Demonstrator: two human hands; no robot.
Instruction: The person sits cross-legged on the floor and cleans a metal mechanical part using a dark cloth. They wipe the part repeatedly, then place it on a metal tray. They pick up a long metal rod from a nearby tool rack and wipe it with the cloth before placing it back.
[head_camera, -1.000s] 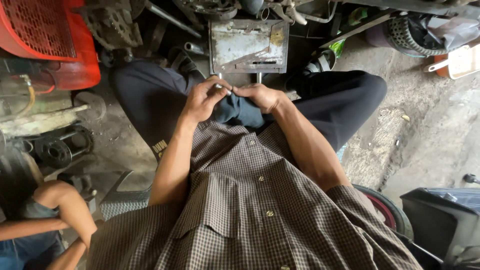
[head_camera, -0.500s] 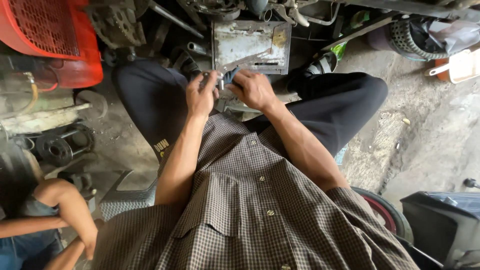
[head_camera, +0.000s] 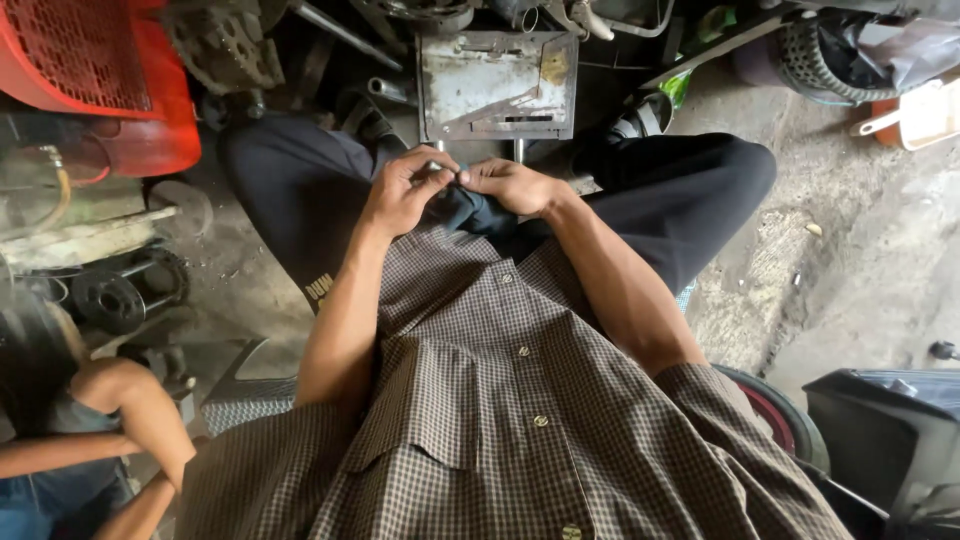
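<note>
Just above the middle of the frame, the person's two hands meet over the lap, between the spread knees in dark trousers. The left hand (head_camera: 400, 195) has its fingers curled in, thumb and fingertips pinched on a small metal part (head_camera: 437, 165) that barely shows at the fingertips; its shape is too small to tell. The right hand (head_camera: 515, 185) closes its grip on a dark blue cloth (head_camera: 465, 208), which is bunched under both hands and pressed against the part. Both grips are tight, with no open gap between the fingers.

The step in hand looks like wiping or rubbing the small part with the cloth. Going by how it is held, the next move calls for a firm pinch from the left hand while the right works the cloth around it, without letting so small a piece slip to the floor.

Directly above the hands, at the top centre, stands a rusty metal box (head_camera: 497, 85). A red grille cover (head_camera: 85, 70) fills the upper left, and another person's arm (head_camera: 110, 420) shows at the lower left, well apart from the hands.
</note>
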